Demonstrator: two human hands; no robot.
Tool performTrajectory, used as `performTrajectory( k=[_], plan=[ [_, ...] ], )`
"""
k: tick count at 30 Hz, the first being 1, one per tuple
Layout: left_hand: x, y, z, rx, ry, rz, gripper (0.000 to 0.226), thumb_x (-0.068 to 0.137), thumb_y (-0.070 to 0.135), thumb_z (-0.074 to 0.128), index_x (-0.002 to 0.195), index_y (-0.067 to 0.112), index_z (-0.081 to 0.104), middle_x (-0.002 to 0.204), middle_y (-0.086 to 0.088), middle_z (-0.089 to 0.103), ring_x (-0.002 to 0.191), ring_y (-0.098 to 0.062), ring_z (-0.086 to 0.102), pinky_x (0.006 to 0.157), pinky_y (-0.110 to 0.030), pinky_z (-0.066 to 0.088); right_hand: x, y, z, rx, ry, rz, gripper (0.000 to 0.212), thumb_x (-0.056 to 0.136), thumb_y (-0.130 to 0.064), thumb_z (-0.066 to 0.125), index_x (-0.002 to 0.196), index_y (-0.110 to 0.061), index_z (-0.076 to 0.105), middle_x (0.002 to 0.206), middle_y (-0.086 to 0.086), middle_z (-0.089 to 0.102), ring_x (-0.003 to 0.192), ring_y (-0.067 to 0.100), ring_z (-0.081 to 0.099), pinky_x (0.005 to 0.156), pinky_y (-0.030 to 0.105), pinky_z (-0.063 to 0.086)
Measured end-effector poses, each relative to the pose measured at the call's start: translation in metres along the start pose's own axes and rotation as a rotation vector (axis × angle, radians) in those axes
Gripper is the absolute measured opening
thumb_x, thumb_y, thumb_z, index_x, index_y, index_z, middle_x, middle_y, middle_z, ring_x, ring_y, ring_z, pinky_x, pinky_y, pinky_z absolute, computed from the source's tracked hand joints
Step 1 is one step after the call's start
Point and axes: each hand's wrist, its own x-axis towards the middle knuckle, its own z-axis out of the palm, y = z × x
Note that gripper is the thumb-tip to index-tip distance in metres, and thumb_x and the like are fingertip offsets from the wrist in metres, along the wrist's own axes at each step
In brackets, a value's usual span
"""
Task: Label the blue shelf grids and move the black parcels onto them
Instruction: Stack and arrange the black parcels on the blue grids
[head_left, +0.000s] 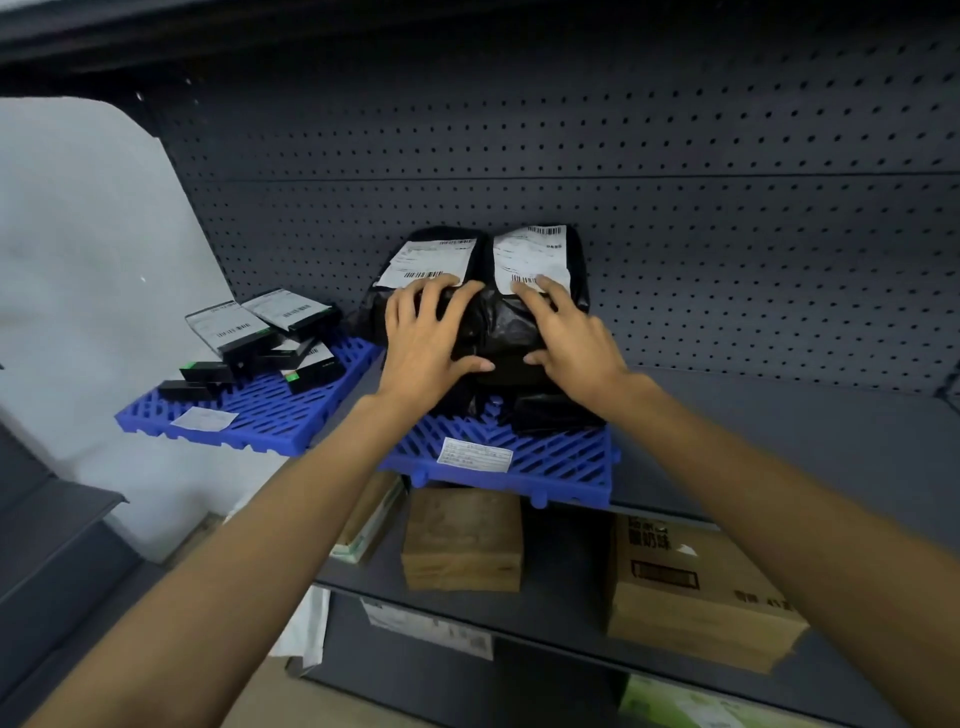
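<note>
Much of the task appears to be done, as far as can be judged. Two blue grids are seen on the grey shelf (779, 441), and a white label is stuck to the front part of each: one label (203, 419) on the left grid (270, 410), another label (474, 454) on the right grid (561, 462). The left grid is loaded with a loose pile of small black boxes (260, 338), some lying flat, some tipped over one another. On the right grid, two black parcels are stood side by side and leaned against the perforated back panel (727, 234). The left parcel (415, 270) and the right parcel (540, 260) are touching along their inner edges. They are wrapped in shiny, crumpled black plastic, soft-looking and creased, and a white shipping slip with barcodes is borne on the upper face of each. The left hand (431, 338) is laid flat on the lower part of the left parcel with fingers spread wide, and the right hand (566, 332) is spread likewise over the right parcel; nothing is clasped, the bags are only pressed or steadied. What may be left is a last settling of the parcels; whether more parcels wait elsewhere cannot be told. Cardboard boxes (691, 587) are kept on the shelf below.
</note>
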Motion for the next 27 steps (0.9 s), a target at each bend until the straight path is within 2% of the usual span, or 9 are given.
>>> performTrajectory(
  k=[6, 9, 11, 13, 15, 16, 20, 24, 27],
  plan=[
    [0.001, 0.009, 0.005, 0.051, 0.026, -0.032, 0.092, 0.069, 0.066, 0.07, 0.146, 0.029, 0.035, 0.142, -0.009, 0.039, 0.13, -0.034, 0.035, 0.112, -0.05, 0.024, -0.004, 0.008, 0.002, 0.057, 0.037, -0.046, 0.091, 0.089, -0.014, 0.07, 0.156, -0.03, 0.012, 0.164, 0.003, 0.008, 0.097, 0.035, 0.067, 0.077, 0.044, 0.054],
    [0.0, 0.011, 0.005, 0.086, 0.027, -0.039, 0.089, 0.072, 0.068, 0.067, 0.146, 0.031, 0.034, 0.144, -0.009, 0.037, 0.132, -0.035, 0.033, 0.113, -0.05, 0.023, -0.02, 0.023, 0.007, 0.153, 0.092, -0.121, 0.099, 0.086, -0.018, 0.074, 0.156, -0.034, 0.006, 0.165, -0.001, 0.001, 0.107, 0.031, 0.063, 0.08, 0.043, 0.053],
    [0.001, 0.015, 0.006, 0.1, 0.026, -0.056, 0.086, 0.073, 0.066, 0.067, 0.145, 0.032, 0.036, 0.144, -0.009, 0.036, 0.133, -0.035, 0.032, 0.114, -0.052, 0.021, -0.037, 0.037, 0.015, 0.179, 0.104, -0.154, 0.111, 0.079, -0.026, 0.08, 0.156, -0.036, 0.001, 0.165, -0.004, -0.005, 0.127, 0.032, 0.05, 0.09, 0.044, 0.052],
    [0.002, 0.018, 0.005, 0.093, 0.021, -0.077, 0.084, 0.073, 0.065, 0.069, 0.143, 0.032, 0.037, 0.144, -0.009, 0.036, 0.133, -0.035, 0.032, 0.114, -0.054, 0.02, -0.05, 0.05, 0.023, 0.117, 0.059, -0.182, 0.123, 0.072, -0.035, 0.085, 0.155, -0.038, -0.006, 0.163, -0.007, -0.016, 0.144, 0.034, 0.026, 0.107, 0.051, 0.041],
    [0.003, 0.019, 0.005, 0.094, 0.018, -0.083, 0.083, 0.073, 0.065, 0.069, 0.143, 0.032, 0.038, 0.143, -0.009, 0.036, 0.133, -0.035, 0.031, 0.114, -0.054, 0.021, -0.055, 0.057, 0.03, 0.066, 0.029, -0.175, 0.133, 0.067, -0.037, 0.087, 0.153, -0.041, -0.014, 0.16, -0.01, -0.025, 0.149, 0.036, 0.011, 0.111, 0.055, 0.035],
    [0.003, 0.019, 0.004, 0.097, 0.018, -0.081, 0.083, 0.073, 0.065, 0.069, 0.143, 0.032, 0.039, 0.143, -0.009, 0.036, 0.133, -0.035, 0.032, 0.114, -0.054, 0.021, -0.055, 0.056, 0.033, 0.086, 0.031, -0.165, 0.135, 0.067, -0.033, 0.088, 0.152, -0.042, -0.016, 0.159, -0.011, -0.027, 0.149, 0.038, 0.01, 0.108, 0.056, 0.04],
    [0.003, 0.019, 0.005, 0.082, 0.033, -0.078, 0.082, 0.072, 0.063, 0.07, 0.142, 0.03, 0.041, 0.142, -0.01, 0.038, 0.133, -0.036, 0.033, 0.114, -0.053, 0.021, -0.053, 0.045, 0.047, 0.203, 0.114, -0.161, 0.134, 0.069, -0.012, 0.088, 0.154, -0.039, -0.011, 0.161, -0.008, -0.025, 0.135, 0.035, 0.04, 0.077, 0.038, 0.058],
    [0.002, 0.019, 0.005, 0.096, 0.035, -0.08, 0.083, 0.073, 0.065, 0.069, 0.143, 0.031, 0.04, 0.142, -0.009, 0.038, 0.133, -0.034, 0.032, 0.114, -0.052, 0.021, -0.047, 0.042, 0.052, 0.209, 0.157, -0.123, 0.133, 0.066, -0.019, 0.09, 0.154, -0.04, -0.009, 0.163, -0.004, -0.02, 0.107, 0.03, 0.058, 0.061, 0.035, 0.058],
    [0.002, 0.02, 0.005, 0.107, 0.031, -0.076, 0.084, 0.073, 0.067, 0.067, 0.143, 0.03, 0.039, 0.143, -0.008, 0.038, 0.133, -0.033, 0.033, 0.113, -0.052, 0.022, -0.04, 0.03, 0.059, 0.224, 0.178, -0.068, 0.135, 0.064, -0.028, 0.091, 0.153, -0.044, -0.009, 0.163, 0.0, -0.017, 0.101, 0.033, 0.061, 0.058, 0.038, 0.058]
  ],
)
